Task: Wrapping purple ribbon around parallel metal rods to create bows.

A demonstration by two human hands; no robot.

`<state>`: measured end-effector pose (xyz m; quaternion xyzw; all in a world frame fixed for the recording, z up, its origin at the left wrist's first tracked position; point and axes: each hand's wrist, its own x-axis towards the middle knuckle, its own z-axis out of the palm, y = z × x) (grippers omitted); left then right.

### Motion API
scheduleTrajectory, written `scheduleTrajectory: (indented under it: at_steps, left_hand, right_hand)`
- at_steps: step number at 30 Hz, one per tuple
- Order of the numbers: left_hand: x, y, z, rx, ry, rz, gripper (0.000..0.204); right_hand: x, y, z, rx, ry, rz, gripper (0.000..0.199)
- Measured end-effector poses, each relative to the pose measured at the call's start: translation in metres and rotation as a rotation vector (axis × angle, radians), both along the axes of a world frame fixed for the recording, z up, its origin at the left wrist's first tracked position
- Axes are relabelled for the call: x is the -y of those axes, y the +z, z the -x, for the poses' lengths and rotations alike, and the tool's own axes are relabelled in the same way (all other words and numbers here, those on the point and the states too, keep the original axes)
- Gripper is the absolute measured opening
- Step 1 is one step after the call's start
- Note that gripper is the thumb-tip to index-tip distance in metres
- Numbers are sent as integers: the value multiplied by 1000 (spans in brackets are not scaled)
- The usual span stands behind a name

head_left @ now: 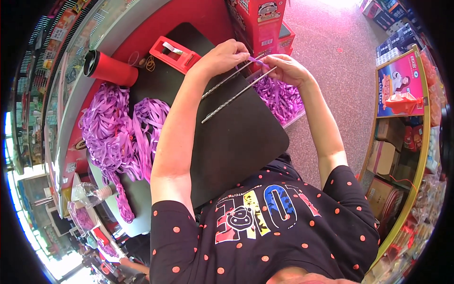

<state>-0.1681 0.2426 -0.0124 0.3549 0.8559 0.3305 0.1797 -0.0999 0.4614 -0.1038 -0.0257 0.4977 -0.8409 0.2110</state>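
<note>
Both hands are raised past the far edge of the black tabletop [231,137]. My left hand [229,57] pinches one end of a short purple ribbon [257,61]. Close beside it, my right hand [286,69] pinches the ribbon too, its fingers closed. Two thin twisted metal rods [231,101] stick out side by side over the tabletop, reaching up to my hands; how they are fixed is hidden. Below my right hand, a clear plastic bin [294,120] is heaped with purple ribbon pieces [279,97].
Long purple ribbon [106,128] lies in a large tangled heap at the left. Beyond it are a red tumbler [113,70], rubber bands [150,63] and a red tape dispenser [175,55]. Red cartons [265,23] stand ahead; a shelf [416,175] lines the right.
</note>
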Motion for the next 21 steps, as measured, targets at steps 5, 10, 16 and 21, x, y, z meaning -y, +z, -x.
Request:
scheduleTrajectory:
  at_steps: [5,10,16,21]
  left_hand:
    - [1,-8,-1,-334,-46,281,28]
    - [3,-15,-7,-398,22,132,22]
    - [-3,-19,-34,-394,227,-127,15]
    - [-5,-24,-48,-435,290,-81,14]
  right_hand:
    - [13,-8,-4,-23,6,-56,23]
    - [31,-12,-9,-21,2,-37,23]
    - [31,-17,-12,-28,1,-6,23]
    - [31,-18,-12,-38,-10,-8,22]
